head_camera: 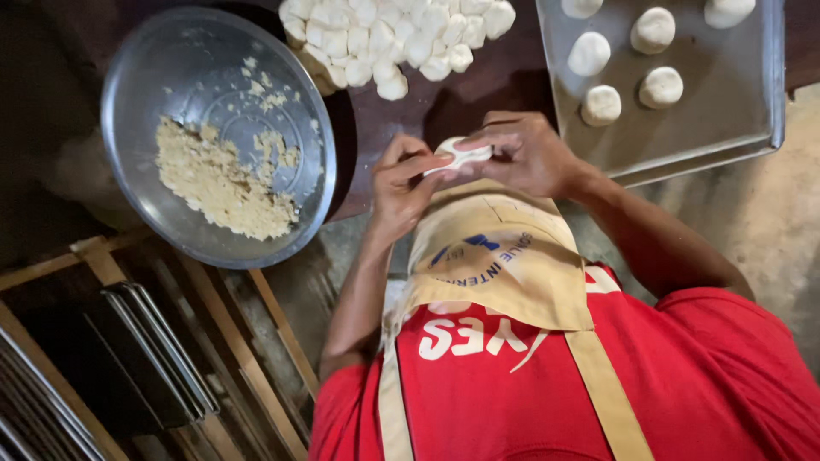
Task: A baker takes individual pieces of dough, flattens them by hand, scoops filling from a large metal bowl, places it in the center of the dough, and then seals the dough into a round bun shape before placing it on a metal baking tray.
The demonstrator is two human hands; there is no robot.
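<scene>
White dough piece (462,155), centre of the frame, just above the tan apron (500,256): I log it pinched between both hands. Left hand (400,189) has fingers closed on its left edge; right hand (523,154) is clamped over its right side. Steel bowl (137,77) with crumbly yellow filling (218,183), upper left. Heap of dough lumps (393,34), top centre. Metal tray (726,102) with dough balls (601,104), upper right.

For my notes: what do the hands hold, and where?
Left hand and right hand pinch a small white flattened dough piece by its edges.
</scene>
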